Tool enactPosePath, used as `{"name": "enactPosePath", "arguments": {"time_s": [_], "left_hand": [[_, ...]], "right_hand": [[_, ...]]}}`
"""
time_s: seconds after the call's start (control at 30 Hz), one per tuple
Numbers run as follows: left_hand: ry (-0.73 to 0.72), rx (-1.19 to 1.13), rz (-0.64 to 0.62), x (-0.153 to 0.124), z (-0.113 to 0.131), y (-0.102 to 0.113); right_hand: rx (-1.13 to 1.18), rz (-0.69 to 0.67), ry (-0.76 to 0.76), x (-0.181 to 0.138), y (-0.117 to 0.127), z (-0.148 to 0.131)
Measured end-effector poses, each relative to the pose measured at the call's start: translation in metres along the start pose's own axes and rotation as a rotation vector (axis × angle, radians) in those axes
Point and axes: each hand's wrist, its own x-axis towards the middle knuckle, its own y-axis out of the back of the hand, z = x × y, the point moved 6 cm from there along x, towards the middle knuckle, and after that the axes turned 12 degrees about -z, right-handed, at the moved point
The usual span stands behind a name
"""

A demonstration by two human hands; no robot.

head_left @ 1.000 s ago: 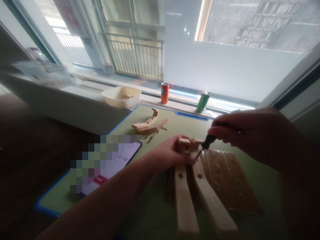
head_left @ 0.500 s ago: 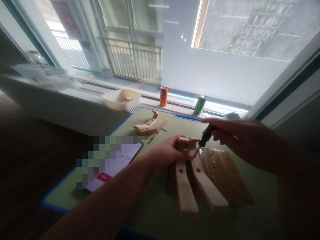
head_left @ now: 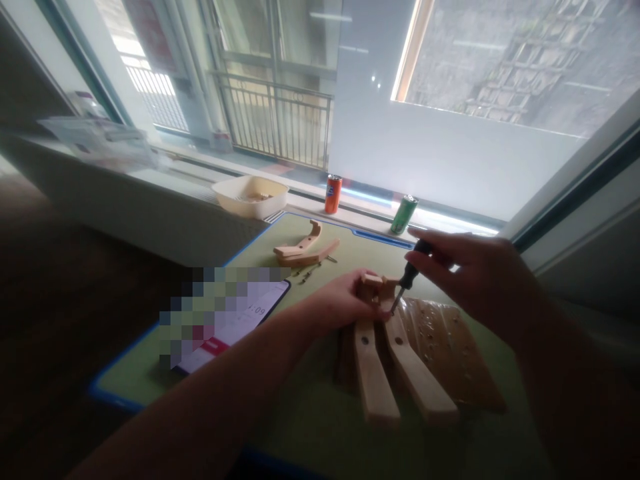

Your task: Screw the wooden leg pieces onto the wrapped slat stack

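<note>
Compared with a second ago, the right hand [head_left: 465, 267] has loosened from a fist-like wrap: thumb and fingers now pinch the black handle of the screwdriver [head_left: 411, 272], one finger stretched out past it. Driver's standing a bit steeper too. Its tip is down on the upper part of the right wooden piece [head_left: 424, 383], right by the left thumb, though it's too blurry to tell if it's seated in anything. Left hand [head_left: 345, 297] is clamped around the upper ends of that one and the left wooden piece [head_left: 375, 387], keeping them side by side on the green tabletop [head_left: 130, 370], just beside a shiny brown sheet [head_left: 450, 353]. Phone [head_left: 243, 320] sits left of the forearm, and some loose screws [head_left: 306, 275] lie near the other wooden parts [head_left: 313, 257] farther back.
</note>
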Motion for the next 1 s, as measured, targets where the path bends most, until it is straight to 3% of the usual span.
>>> {"name": "enactPosePath", "arguments": {"time_s": [0.2, 0.33, 0.43, 0.53, 0.7, 0.83, 1.0], "left_hand": [[-0.004, -0.006, 0.001, 0.0, 0.001, 0.001], [0.007, -0.009, -0.017, 0.0, 0.001, -0.001], [0.015, 0.006, -0.025, -0.001, 0.002, -0.002], [0.008, 0.015, -0.028, -0.002, 0.003, -0.003], [-0.029, 0.004, -0.024, -0.002, 0.007, -0.005], [-0.03, -0.002, -0.012, -0.002, 0.009, -0.005], [0.002, -0.004, -0.008, -0.001, 0.007, -0.003]], "right_hand": [[0.052, -0.14, 0.089, -0.006, 0.004, 0.005], [0.034, -0.216, -0.005, -0.004, 0.005, 0.023], [0.034, -0.167, -0.083, 0.001, 0.002, 0.026], [-0.069, -0.005, -0.108, 0.002, 0.004, 0.019], [-0.068, 0.068, -0.029, -0.001, 0.004, 0.003], [0.154, -0.036, 0.134, -0.001, -0.001, -0.005], [0.285, -0.217, 0.21, -0.004, -0.008, 0.008]]}}
